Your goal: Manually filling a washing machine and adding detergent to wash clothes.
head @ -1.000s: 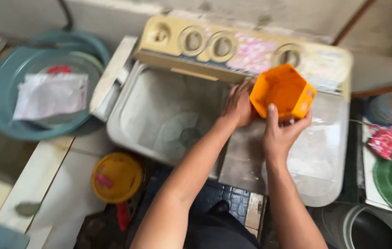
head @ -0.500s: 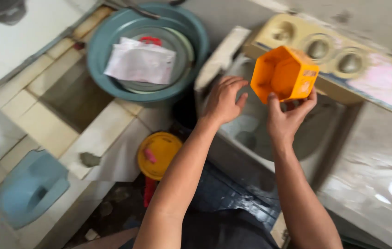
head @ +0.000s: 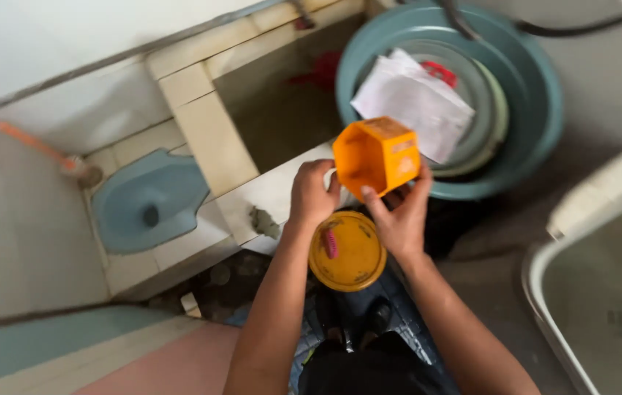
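Orange cup (head: 377, 156) (teal basin (head: 537, 124))

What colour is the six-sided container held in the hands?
Orange container, clearest in the head view.

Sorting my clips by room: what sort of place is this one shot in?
Most likely a home bathroom that doubles as a laundry corner: a blue squat toilet set in the tiled floor, a big teal wash basin, and the rim of a washing machine tub at the right edge.

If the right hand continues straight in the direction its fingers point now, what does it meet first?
Probably the white bag lying in the teal basin, beyond the orange hexagonal container that the right hand holds; depth is unclear.
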